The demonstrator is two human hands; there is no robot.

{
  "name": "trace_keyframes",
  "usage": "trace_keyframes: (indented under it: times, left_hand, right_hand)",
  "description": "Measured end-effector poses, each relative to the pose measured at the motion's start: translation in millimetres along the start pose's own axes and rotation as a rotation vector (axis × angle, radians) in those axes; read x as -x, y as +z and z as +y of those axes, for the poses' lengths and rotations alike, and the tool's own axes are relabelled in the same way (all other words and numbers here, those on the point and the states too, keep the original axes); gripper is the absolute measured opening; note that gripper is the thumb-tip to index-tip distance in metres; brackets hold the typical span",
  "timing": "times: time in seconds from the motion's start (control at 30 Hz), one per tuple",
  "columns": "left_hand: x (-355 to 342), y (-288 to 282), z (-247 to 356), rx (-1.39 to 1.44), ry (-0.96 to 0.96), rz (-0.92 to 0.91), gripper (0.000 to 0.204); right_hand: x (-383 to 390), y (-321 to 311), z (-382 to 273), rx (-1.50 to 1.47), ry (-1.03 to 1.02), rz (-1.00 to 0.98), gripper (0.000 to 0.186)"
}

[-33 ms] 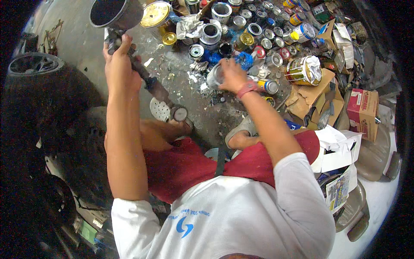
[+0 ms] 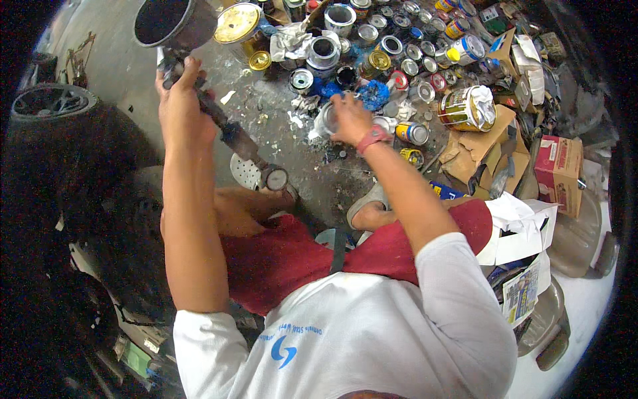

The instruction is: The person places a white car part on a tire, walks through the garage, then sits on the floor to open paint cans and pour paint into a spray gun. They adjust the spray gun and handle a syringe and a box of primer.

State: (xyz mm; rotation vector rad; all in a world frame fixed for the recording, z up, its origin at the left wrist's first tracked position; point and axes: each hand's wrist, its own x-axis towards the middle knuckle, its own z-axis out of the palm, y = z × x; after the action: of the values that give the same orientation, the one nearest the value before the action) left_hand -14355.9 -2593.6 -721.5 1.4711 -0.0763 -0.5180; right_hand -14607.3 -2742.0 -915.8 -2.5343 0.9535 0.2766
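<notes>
My left hand [image 2: 179, 106] grips a dirty spray gun [image 2: 236, 136], upright at the upper left, with a dark cup [image 2: 163, 23] on top and a round gauge [image 2: 276, 178] at its lower end. My right hand [image 2: 352, 123] has its fingers round the top of a pale grey, cylindrical container [image 2: 325, 120], low among the paint cans in the upper middle. Crumpled blue plastic [image 2: 374, 93] lies just beyond that hand, and a yellow-labelled can [image 2: 411, 133] lies beside it.
Many cans [image 2: 409, 50] crowd the stained floor [image 2: 292, 159] ahead. Torn cardboard [image 2: 492, 159], a red-brown box [image 2: 558, 173] and a white box [image 2: 525, 226] are on the right. A large dark drum-like object [image 2: 70, 146] stands left. My legs and feet are below.
My right hand and the container have shifted slightly left. My left hand and the spray gun have moved a little left and downward.
</notes>
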Motion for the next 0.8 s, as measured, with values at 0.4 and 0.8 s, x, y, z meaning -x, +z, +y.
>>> trace_keyframes:
  times: [0.4, 0.8]
  left_hand:
    - [-8.8, -22.2, -2.4, -0.034, -0.004, 0.012, 0.035]
    - [-19.3, -26.0, -9.2, -0.073, -0.088, -0.035, 0.032]
  right_hand:
    - [-24.6, 68.0, -27.4, 0.105, 0.009, -0.004, 0.088]
    - [-31.3, 64.3, -23.8, 0.112, 0.063, 0.019, 0.069]
